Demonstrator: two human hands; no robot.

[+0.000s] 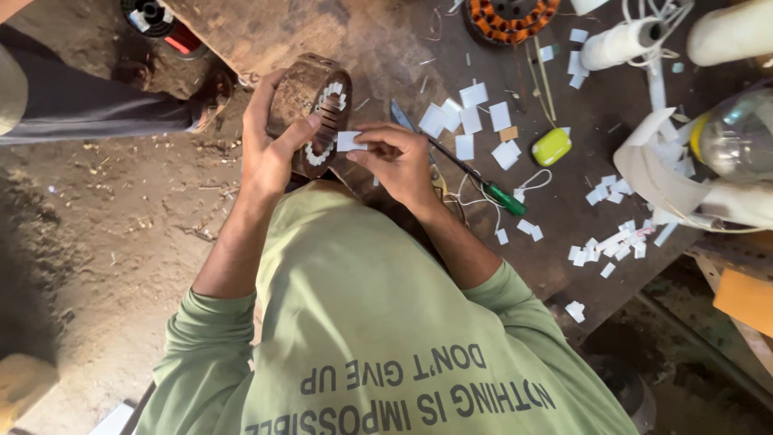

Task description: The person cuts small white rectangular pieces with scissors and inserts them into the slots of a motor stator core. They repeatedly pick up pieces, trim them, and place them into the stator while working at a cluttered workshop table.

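My left hand (270,141) grips a rusty brown motor stator ring (304,93) held on edge, thumb lying across its face. White paper liners stick out of its inner slots. My right hand (396,159) pinches a small white paper slip (349,141) right at the stator's inner edge. Both hands work just above the near edge of a dark wooden bench (555,234).
Cut white paper pieces (471,121) lie scattered on the bench, with a green-handled screwdriver (483,184), a small yellow-green case (551,147), white tape rolls (620,42) and another stator with orange windings (511,18). A second person's leg and sandal (121,105) rest on the dirt floor at left.
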